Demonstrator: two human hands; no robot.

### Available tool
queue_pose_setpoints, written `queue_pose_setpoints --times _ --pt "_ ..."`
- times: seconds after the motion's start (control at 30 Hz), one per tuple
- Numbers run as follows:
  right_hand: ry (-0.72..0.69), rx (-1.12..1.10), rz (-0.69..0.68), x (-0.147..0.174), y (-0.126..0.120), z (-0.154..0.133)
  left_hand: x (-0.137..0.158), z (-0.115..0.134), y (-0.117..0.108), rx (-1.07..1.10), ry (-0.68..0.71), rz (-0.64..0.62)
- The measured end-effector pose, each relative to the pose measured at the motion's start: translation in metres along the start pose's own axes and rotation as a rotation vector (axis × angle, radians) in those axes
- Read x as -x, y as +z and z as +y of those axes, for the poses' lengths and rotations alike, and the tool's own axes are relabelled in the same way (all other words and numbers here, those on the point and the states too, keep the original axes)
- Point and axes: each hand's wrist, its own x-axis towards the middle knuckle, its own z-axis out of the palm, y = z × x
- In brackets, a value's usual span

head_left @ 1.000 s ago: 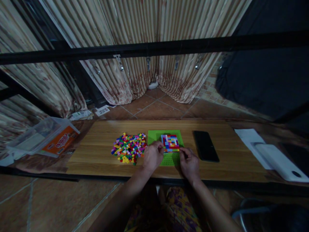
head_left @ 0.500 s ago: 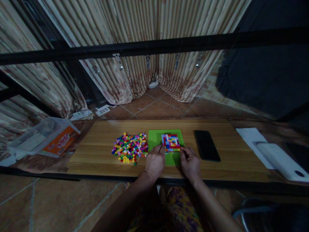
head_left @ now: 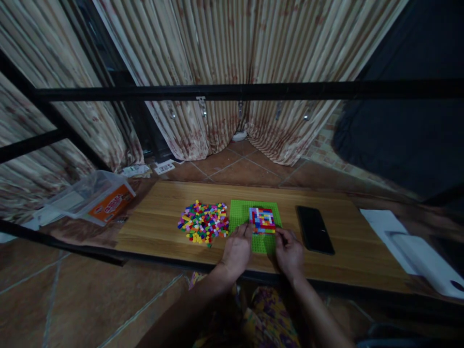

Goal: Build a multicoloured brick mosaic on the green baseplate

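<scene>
Hands (head_left: 264, 249) — just below brick mosaic (head_left: 261, 220)

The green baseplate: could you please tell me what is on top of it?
On the green baseplate sits a multicoloured block patch. The left hand and right hand cover its near edge, hiding anything beneath them.

head view, looking down, table (head_left: 163, 232) near

Home rm: curtains (head_left: 224, 72), tiled floor (head_left: 242, 166), wood table (head_left: 163, 227).
</scene>
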Motion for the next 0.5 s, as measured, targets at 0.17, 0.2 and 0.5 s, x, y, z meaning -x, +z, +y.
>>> queue_pose_setpoints --times 0.17,0.2,0.5 --pt "-0.018 0.004 -0.008 0.000 -0.001 0.003 0.018 -0.030 -0.019 0.104 -0.127 0.212" --pt "-0.018 0.001 -0.009 0.001 0.000 0.004 0.021 -0.041 -0.025 0.105 -0.159 0.260" --pt "0.002 -0.009 0.007 0.000 0.000 0.005 0.049 -0.164 -0.063 -0.090 -0.640 0.422"
